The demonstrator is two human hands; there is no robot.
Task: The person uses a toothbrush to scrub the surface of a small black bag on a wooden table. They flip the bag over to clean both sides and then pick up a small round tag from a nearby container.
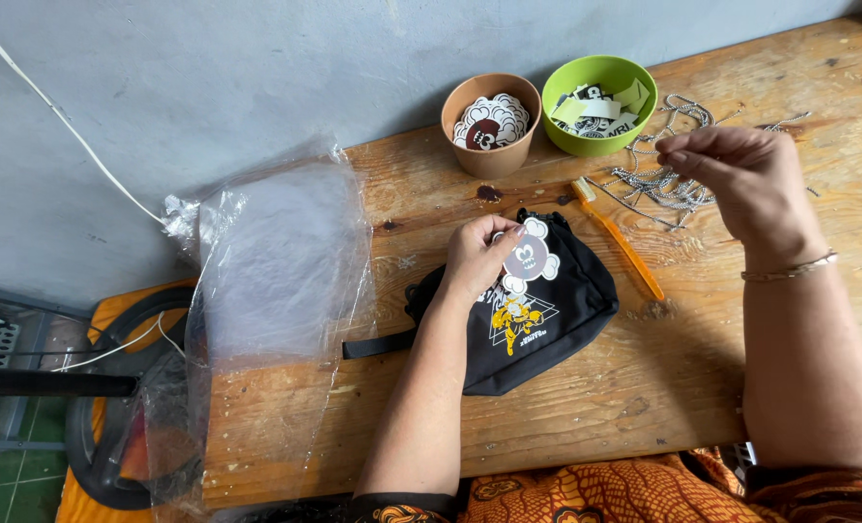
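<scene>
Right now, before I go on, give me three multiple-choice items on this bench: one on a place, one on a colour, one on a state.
1. Where does the orange toothbrush lie?
A. right of the black pouch
B. in the green bowl
C. on the plastic bags

2. What colour is the bowl of round stickers?
A. blue
B. brown
C. white

3. What is the left hand doing?
A. resting empty
B. gripping the toothbrush
C. holding a sticker on the pouch

Answers: 1 A, it lies on bare wood beside the pouch. 2 B, its wall is brown. 3 C, fingers pinch the sticker's edge.
</scene>
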